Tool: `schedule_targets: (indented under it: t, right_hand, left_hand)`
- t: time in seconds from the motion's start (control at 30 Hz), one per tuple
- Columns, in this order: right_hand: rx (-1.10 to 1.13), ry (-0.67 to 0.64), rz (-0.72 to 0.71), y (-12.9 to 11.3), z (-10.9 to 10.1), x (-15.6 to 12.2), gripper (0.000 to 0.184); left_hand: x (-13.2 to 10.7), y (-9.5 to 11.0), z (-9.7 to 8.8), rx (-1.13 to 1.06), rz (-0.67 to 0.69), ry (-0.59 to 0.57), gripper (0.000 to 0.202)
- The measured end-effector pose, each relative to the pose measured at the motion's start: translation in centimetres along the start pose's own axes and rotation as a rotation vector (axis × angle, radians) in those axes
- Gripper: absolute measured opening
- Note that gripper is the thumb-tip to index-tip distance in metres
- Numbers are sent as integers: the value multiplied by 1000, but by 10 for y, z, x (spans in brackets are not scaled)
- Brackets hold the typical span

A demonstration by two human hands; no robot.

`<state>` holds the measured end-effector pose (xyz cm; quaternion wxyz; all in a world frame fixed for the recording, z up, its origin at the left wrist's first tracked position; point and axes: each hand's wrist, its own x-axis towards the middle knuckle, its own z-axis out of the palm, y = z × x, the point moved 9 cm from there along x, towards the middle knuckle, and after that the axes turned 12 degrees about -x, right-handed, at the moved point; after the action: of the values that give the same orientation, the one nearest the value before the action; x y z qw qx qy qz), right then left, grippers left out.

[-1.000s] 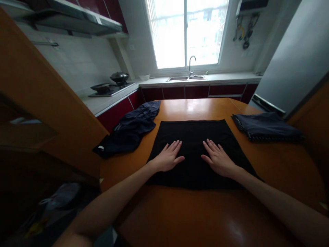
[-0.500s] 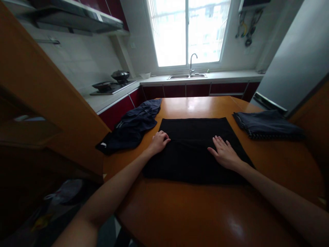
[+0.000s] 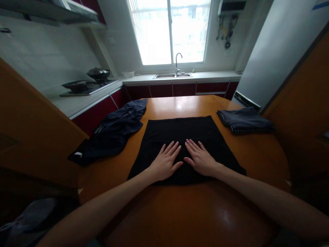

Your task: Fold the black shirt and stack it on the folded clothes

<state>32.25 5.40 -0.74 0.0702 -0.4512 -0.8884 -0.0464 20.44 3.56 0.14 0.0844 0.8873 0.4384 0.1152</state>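
A black folded garment [image 3: 180, 128] lies flat on the wooden table [image 3: 185, 209] in front of me; its exact kind does not show. My left hand [image 3: 166, 163] rests flat on its near half, fingers spread and thumb pointing inward. Close beside it, my right hand [image 3: 200, 157] lies palm down on the same cloth, fingers stretched out. A small gap separates the two hands, and neither grips anything.
To the left lies a crumpled dark blue garment [image 3: 115, 128], partly over the table edge. A folded dark grey-blue cloth stack [image 3: 245, 120] sits at the right. Beyond are a sink [image 3: 166, 75], a stove with pans [image 3: 99, 73] and a silver fridge [image 3: 272, 44].
My left hand has gone from the garment's left edge onto its near middle and flattened out. My right hand has slid inward toward it. The camera view has turned slightly right.
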Motion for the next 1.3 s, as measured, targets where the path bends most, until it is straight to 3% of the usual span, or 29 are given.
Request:
schedule_targets:
  t: [0.13, 0.33, 0.43, 0.5, 0.6, 0.67, 0.73, 0.87, 0.97, 1.17, 1.23, 1.3]
  right_hand:
    - [12, -23, 69, 29, 3, -5, 71]
    - [-79, -83, 275, 111, 8, -29, 68]
    - [-167, -33, 412, 137, -7, -44, 66]
    - [-221, 94, 442, 129, -28, -51, 62]
    - [-193, 217, 274, 80, -47, -58, 58]
    - [-130, 161, 105, 48, -42, -65, 60]
    - [-82, 73, 32, 37, -31, -76, 64]
    - [-38, -30, 124, 72, -14, -106, 66]
    - [-1, -42, 206, 101, -9, -129, 63]
    - [145, 245, 446, 140, -32, -169, 52]
    - [192, 277, 536, 148, -37, -181, 39]
    - [246, 253, 610, 151, -35, -191, 33]
  left_hand:
    - [0, -6, -2, -7, -14, 14, 69]
    - [1, -8, -1, -19, -44, -15, 69]
    - [3, -7, -2, -22, -55, -32, 67]
    - [2, -5, -3, -12, -62, -47, 66]
    - [-5, 1, -3, 7, -35, -62, 66]
    - [-17, 2, -5, 9, -9, -64, 65]
    - [-35, -1, -8, 1, 4, -60, 65]
    - [-79, -16, -19, -25, 15, -47, 67]
    - [-111, -37, -32, -95, -71, -10, 67]
    - [-175, -107, -93, -297, -559, 448, 51]
    - [-183, -110, -96, -378, -611, 431, 42]
    - [-183, -99, -87, -466, -596, 340, 35]
